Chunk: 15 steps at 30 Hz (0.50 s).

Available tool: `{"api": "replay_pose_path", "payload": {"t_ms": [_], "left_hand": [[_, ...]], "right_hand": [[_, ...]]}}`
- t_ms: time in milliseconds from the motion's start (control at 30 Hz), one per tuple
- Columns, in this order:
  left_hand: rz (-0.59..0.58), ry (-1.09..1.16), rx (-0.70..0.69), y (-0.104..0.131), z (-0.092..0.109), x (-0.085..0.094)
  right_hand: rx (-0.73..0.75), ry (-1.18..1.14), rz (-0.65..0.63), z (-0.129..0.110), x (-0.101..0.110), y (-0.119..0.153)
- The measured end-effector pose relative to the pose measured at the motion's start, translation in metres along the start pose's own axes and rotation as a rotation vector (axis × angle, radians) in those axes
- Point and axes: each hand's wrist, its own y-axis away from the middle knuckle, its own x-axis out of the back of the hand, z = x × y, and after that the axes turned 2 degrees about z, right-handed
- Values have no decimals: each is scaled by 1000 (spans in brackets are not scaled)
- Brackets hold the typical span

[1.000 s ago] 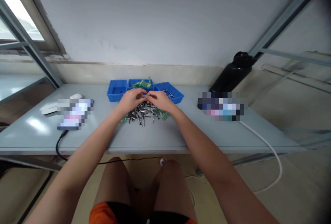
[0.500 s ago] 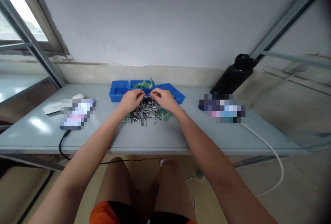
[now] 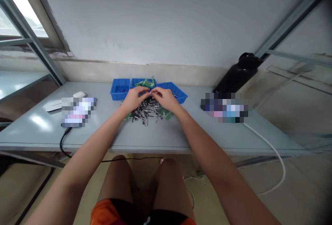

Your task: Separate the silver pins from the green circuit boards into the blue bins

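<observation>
My left hand (image 3: 134,99) and my right hand (image 3: 167,99) meet fingertip to fingertip above the far side of a pile of metal screws (image 3: 147,111). Both are closed in a pinch. A tiny bright spot shows between the fingertips, too small to name. The screws are silver and dark, lying loose in a heap on the grey table (image 3: 155,136). Green plastic packaging (image 3: 166,114) lies at the heap's right edge, partly under the screws. Behind my hands stand a blue left bin (image 3: 120,96), a blue middle bin (image 3: 133,81) with green plastic in it, and an angled blue right bin (image 3: 182,99).
A phone (image 3: 77,112) with a black cable lies on the left, near a small white case (image 3: 79,95). On the right, a black bottle (image 3: 234,78) stands by the wall behind a blurred-out device (image 3: 224,109) with a white cable (image 3: 272,145).
My fingertips have come closer together and the left fingers have shifted slightly. The thin thing that spanned the gap between them now shows only as a spot. The view has tilted a little.
</observation>
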Motion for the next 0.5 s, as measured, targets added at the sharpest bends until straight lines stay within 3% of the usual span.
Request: {"api": "replay_pose_path", "payload": {"t_ms": [233, 500], "left_hand": [[-24, -47, -43, 0, 3, 2], [30, -81, 87, 1, 3, 5]], "right_hand": [[28, 41, -17, 2, -2, 0], [70, 9, 30, -2, 3, 2]]}}
